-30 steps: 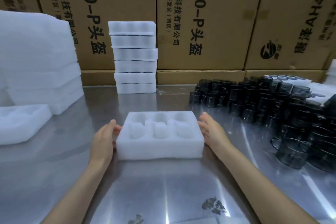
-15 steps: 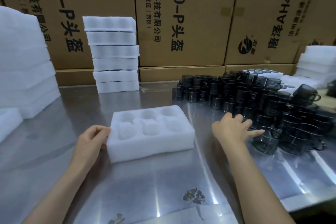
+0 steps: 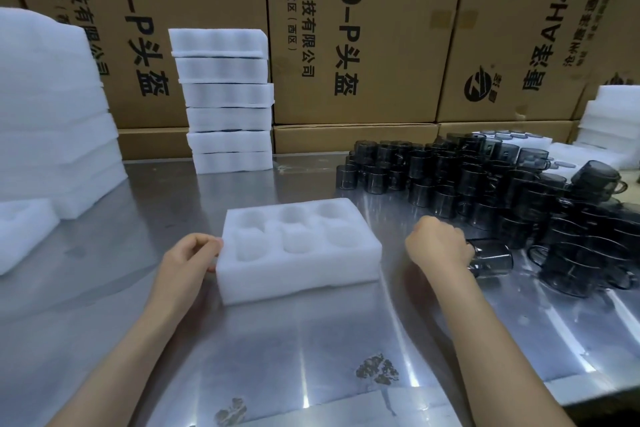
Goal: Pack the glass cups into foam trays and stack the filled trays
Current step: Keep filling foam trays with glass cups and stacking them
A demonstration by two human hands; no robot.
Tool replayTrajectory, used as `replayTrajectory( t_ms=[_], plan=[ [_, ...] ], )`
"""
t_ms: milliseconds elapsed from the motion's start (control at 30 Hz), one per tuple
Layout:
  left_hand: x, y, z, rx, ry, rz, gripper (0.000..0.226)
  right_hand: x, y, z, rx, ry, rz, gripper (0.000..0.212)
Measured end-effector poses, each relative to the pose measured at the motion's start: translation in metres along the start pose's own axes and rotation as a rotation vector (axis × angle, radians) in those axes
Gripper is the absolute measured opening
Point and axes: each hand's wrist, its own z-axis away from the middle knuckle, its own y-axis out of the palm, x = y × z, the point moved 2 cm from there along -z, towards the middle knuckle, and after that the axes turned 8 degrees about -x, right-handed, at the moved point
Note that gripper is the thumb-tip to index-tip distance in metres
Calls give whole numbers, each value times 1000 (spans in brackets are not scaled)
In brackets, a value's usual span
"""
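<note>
From the head camera, a white foam tray [image 3: 298, 253] lies flat on the shiny metal counter [image 3: 311, 340], right in front of the person. It has six round holes on top, in two rows of three, and no cup sits in any of them. The left hand [image 3: 188, 258] is at the tray's left end, with its fingers curled and its fingertips touching the foam side; it looks like a light hold, but the grip is hard to make out from here. The right hand [image 3: 438, 248] is to the right of the tray, apart from it. Its fingers are curled around a dark glass cup [image 3: 493, 262] that lies tipped on its side on the counter. Just past that cup is a big pile of dark glass cups [image 3: 485, 180], many with handles, crowded together and stacked on each other across the right side of the counter. At the back of the counter stands a stack of foam trays [image 3: 227, 100], six high. On the far left is a big stack of foam sheets [image 3: 52, 107], and one more loose tray [image 3: 24, 232] lies near it. More white foam [image 3: 613, 121] sits at the far right. Tall brown cardboard boxes [image 3: 363, 28] with black letters stand like a wall behind the counter.
</note>
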Motion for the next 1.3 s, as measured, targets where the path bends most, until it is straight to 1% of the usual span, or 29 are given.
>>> replayTrajectory(
  t_ms=[200,333,433,600,667,800,867,933,1000,1133,1167,1233,1300],
  plan=[
    [0,-1,0,1,1,-14,13,0,4,-1,45,-5,-39,33],
    [0,-1,-1,-1,-10,-20,13,0,7,-3,46,21,-57,38],
    [0,-1,0,4,-24,-16,13,-1,11,-4,1,6,-78,40],
    [-4,-1,2,0,-25,-13,14,7,11,-1,-86,-75,-190,30],
    [-5,0,3,-2,-27,-10,14,12,10,0,-125,-112,-233,35],
    [-9,2,6,-2,-18,-26,14,19,5,4,-206,-142,-407,56],
    [-11,4,8,0,-4,-46,15,23,-2,7,-283,-172,-522,56],
    [-14,5,10,5,21,-71,15,29,-10,11,-378,-256,-628,52],
    [-16,6,11,13,61,-108,15,42,-18,18,-437,-387,-717,49],
    [-28,12,13,-44,137,-179,6,77,-25,44,-422,-750,-786,43],
    [-33,13,14,-58,169,-178,10,86,-24,51,-408,-841,-770,42],
    [-44,18,14,-28,253,-167,27,100,-19,66,-393,-1017,-728,37],
    [-55,25,13,97,328,-215,49,111,-15,74,-402,-1130,-698,31]
  ],
)
